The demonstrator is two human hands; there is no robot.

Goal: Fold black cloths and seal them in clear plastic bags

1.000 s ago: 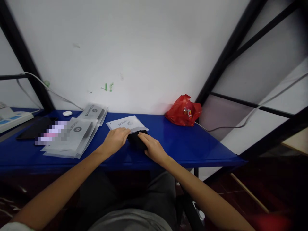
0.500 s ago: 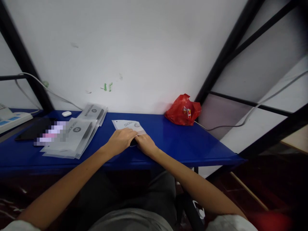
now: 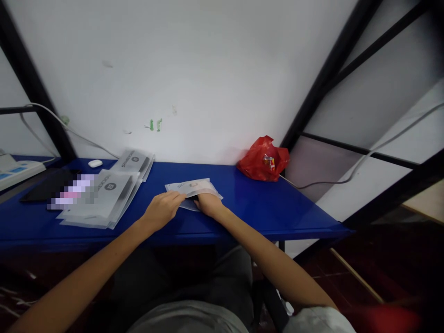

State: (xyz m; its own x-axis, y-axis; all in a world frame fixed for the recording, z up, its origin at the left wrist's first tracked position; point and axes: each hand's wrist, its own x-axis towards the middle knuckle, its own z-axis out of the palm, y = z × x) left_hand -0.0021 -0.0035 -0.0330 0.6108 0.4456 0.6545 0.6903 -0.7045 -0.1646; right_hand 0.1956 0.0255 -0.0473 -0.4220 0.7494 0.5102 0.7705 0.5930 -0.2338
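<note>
A frosted translucent plastic bag point(image 3: 183, 185) with printed lettering lies on the blue table in front of me, its mouth facing me. My left hand point(image 3: 164, 209) pinches the upper edge of the mouth at the left and lifts it. My right hand point(image 3: 210, 203) reaches in through the opening, with the fingers under the top layer. Beside its thumb a small part of a black item point(image 3: 196, 198) shows; the rest is hidden, so I cannot tell its kind. The fingers seem closed on it.
On the left, similar printed bags point(image 3: 118, 203) lie piled, with more bags point(image 3: 137, 159) behind. A black tablet-like slab point(image 3: 38, 187), a white earbud case point(image 3: 95, 163) and a power strip point(image 3: 24, 173) are there too. A red plastic bag point(image 3: 263, 159) stands at the back right.
My left hand has moved left and down, away from my right hand, and now holds up the bag's edge. My right hand has gone deeper into the opening.
</note>
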